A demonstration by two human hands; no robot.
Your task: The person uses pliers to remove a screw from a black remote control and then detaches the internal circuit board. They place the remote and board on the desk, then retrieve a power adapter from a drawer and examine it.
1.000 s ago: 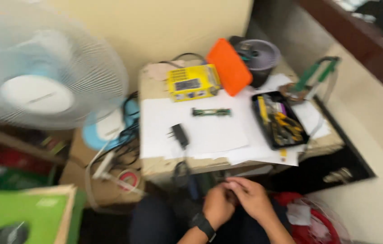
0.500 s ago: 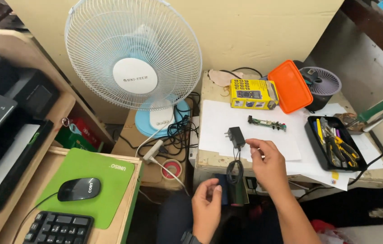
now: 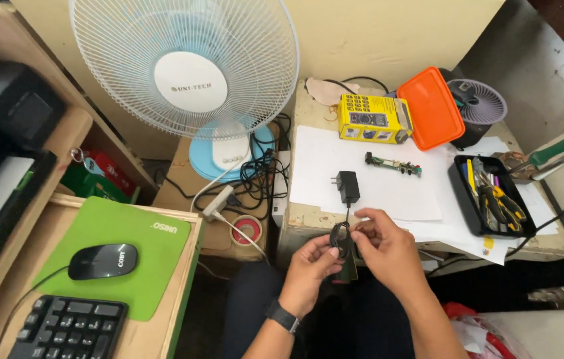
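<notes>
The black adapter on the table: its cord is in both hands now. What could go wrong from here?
1. The cord runs from the adapter over the table edge to both hands; a pull by the left hand or right hand could drag the adapter off.
2. The sliding adapter might shift the paper and the circuit board on it.

I am looking down at a white desk fan [image 3: 185, 66] standing far left of my small table [image 3: 308, 219]. A yellow box [image 3: 373, 118] and an orange lid [image 3: 433, 108] are lying at the far edge, a narrow circuit board [image 3: 393, 164] is resting on white paper [image 3: 361, 173], and a black tool tray [image 3: 490, 195] is sitting right. Near left, a black mouse [image 3: 103, 260] is lying on a green pad [image 3: 119, 256] beside a keyboard [image 3: 69, 330].
</notes>
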